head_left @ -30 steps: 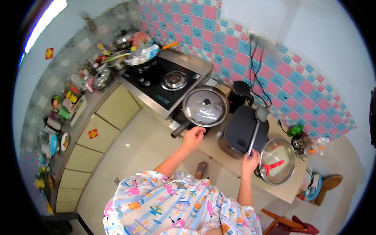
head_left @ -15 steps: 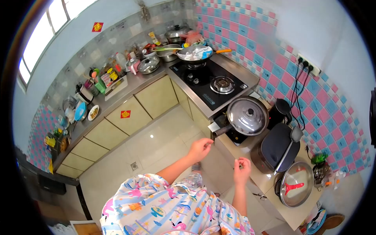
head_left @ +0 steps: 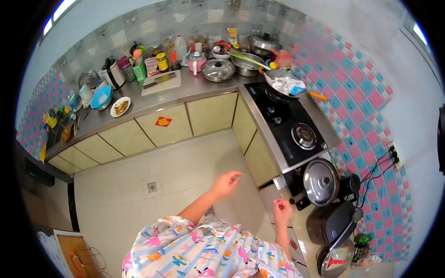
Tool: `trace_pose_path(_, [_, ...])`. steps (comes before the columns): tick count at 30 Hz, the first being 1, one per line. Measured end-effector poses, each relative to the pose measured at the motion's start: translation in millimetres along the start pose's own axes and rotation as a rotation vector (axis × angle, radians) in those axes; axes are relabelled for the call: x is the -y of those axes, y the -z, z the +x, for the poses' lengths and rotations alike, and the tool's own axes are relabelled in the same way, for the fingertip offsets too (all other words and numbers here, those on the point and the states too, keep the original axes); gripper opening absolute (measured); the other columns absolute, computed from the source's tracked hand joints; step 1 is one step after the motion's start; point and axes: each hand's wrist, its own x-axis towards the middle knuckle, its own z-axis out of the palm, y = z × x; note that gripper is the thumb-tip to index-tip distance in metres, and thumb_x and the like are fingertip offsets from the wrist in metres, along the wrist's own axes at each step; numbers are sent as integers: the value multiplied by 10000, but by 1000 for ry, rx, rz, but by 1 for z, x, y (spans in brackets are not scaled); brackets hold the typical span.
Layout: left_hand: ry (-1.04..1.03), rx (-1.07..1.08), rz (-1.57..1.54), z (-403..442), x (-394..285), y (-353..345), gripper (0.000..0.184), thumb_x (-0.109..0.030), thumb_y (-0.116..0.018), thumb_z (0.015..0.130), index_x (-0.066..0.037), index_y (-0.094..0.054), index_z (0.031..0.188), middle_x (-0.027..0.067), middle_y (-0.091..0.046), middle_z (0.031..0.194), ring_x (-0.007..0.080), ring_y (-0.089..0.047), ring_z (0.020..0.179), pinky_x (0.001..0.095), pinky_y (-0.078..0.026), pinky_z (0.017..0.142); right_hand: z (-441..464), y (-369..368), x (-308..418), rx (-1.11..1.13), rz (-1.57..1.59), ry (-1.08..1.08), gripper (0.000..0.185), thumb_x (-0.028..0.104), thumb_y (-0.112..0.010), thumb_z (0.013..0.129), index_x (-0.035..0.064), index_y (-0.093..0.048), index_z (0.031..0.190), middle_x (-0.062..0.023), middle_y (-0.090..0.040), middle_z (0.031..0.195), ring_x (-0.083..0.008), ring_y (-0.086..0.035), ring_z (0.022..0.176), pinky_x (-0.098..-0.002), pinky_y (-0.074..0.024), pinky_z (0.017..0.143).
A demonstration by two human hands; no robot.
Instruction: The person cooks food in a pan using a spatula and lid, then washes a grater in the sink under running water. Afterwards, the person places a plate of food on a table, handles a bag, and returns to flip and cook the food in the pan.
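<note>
My left hand (head_left: 225, 183) hovers over the floor in front of the cabinets, touching nothing. Its fingers are loosely bent and somewhat apart, slightly blurred. My right hand (head_left: 282, 212) is raised beside the right-hand counter, its fingers curled in; whatever they may hold is too small to make out. Nearest to it is the handle of a lidded frying pan (head_left: 321, 182), which sits on a black cooktop (head_left: 295, 178). Behind that pan, a gas stove (head_left: 283, 125) carries a wok (head_left: 282, 88) with a white and blue crumpled bag in it.
A dark rice cooker (head_left: 322, 224) and a glass lid (head_left: 340, 259) stand to the right. Along the back counter are a lidded pot (head_left: 218, 70), a cutting board (head_left: 162, 83) with a knife, a plate of food (head_left: 121, 107) and a blue basin (head_left: 101, 97). A floor drain (head_left: 152, 186) lies below.
The view has turned left, so the stove and counters sit farther right in the picture. Both hands have lowered slightly in view, still apart from the surfaces.
</note>
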Motion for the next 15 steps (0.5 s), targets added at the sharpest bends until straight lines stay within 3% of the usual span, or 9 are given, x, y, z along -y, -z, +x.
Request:
trace_pose_path(8, [181,-386,-45,-3,132,160,184,-81,-575,848,-48,-629,1021,86,-672,910,169,-642,720,284,-521,629,71,-161,51,244,-43,69,186,95,-686,780,-4,-558,687,-88,-606,829,-142,-539,656,-253,-445,579])
trace_pose_path(15, [293,-497,-144,31,152,206,154,-55,-566,868,-13,-622,1005,76,-663,891,137,-640,734,251,-515,626,124,-237,40,296,-15,29,193,103,-690,777,-2,-560,679,-86,-611,824,-134,-558,638,-252,-456,560])
